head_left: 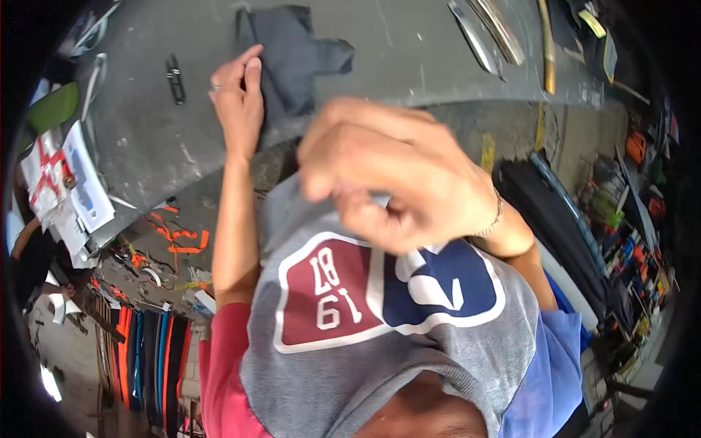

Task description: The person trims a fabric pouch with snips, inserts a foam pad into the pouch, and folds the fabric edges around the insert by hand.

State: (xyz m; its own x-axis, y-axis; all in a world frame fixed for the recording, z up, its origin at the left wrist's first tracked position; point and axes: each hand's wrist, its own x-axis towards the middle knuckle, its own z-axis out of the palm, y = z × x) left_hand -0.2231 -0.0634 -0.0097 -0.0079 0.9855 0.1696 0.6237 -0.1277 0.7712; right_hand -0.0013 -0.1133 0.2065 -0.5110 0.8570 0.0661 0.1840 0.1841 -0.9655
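A dark grey piece of fabric point(288, 62) with a short tab on its right side lies near the front edge of the worktable point(409, 51). My left hand point(239, 98), with a ring on one finger, rests palm down on the table at the fabric's left edge. Its index fingertip touches the cloth. My right hand point(398, 171) is raised close to the camera in front of my chest, blurred, with its fingers curled and pressed together. Whatever it may hold is hidden. A small black tool point(175, 79) lies left of my left hand.
A metal blade point(476, 36) and a wooden stick point(547, 47) lie at the table's upper right. Papers and plastic point(87, 175) sit on the left corner. Orange scraps point(179, 237) litter the floor. Dark rolls point(555, 226) stand at the right. Another person's arm point(25, 237) shows far left.
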